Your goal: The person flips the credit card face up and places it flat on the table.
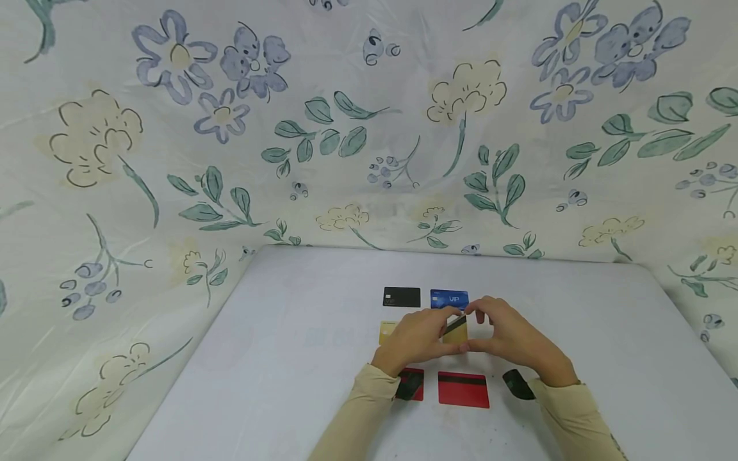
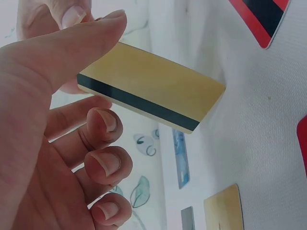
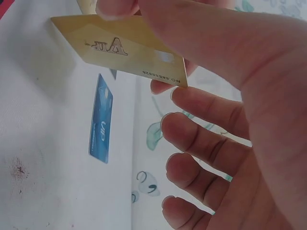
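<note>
Between both hands a gold card [image 1: 455, 334] is held up off the white table, tilted. My left hand [image 1: 416, 334] pinches it at one end with the thumb; the left wrist view shows its dark magnetic stripe on the gold back [image 2: 163, 76]. On the other side my right hand [image 1: 506, 330] holds it between thumb and index finger, with the embossed VIP front [image 3: 115, 45] towards the right wrist view. The other fingers of both hands are loosely bent. Just beyond the hands lies a blue VIP card [image 1: 448, 298], partly covered by the fingers in the head view.
On the white table [image 1: 277, 358] a black card [image 1: 401, 296] lies left of the blue one. Another gold card [image 1: 386, 330] is half hidden behind my left hand. Nearer me are a red striped card [image 1: 464, 390] and a second red card [image 1: 419, 392] partly under the left wrist.
</note>
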`<state>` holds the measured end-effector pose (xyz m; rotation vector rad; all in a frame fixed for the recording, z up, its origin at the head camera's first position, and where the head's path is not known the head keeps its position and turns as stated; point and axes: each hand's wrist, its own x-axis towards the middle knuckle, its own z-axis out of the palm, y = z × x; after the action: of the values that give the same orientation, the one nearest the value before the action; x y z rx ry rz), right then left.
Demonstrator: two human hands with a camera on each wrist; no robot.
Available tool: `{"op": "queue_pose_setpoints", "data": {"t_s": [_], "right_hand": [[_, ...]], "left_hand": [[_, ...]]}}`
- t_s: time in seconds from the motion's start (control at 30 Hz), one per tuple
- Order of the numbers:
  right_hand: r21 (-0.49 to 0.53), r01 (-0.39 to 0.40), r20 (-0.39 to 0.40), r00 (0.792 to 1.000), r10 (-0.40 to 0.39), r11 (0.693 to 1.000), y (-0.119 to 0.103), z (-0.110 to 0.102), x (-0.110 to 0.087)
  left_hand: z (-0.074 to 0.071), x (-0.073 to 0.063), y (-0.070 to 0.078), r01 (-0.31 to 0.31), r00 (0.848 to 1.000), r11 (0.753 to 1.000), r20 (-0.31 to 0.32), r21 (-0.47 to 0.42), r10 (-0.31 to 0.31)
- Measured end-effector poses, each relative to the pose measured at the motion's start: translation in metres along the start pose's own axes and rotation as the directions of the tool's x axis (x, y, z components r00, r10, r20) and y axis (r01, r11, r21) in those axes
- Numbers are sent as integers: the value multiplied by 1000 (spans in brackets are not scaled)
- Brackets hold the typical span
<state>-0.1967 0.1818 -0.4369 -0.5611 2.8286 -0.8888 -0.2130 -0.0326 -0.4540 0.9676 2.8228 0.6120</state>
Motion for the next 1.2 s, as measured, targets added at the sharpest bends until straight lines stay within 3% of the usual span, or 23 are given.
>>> {"op": "queue_pose_setpoints", "data": {"t_s": [0.57,0.9,1.2], "right_hand": [[55,-26,44,999,23,998,3,3,2],[59,-70,65,996,67,996,9,14,8],[52,-53,60,997,50,997,12,26,13]], "left_hand": [[-5,-4,1,25,1000,999,-1,-31,-25],[-5,-3,-3,26,1000,997,-14,-75,-27],[-10,-5,0,12,1000,996,-12,-86,-13]]}}
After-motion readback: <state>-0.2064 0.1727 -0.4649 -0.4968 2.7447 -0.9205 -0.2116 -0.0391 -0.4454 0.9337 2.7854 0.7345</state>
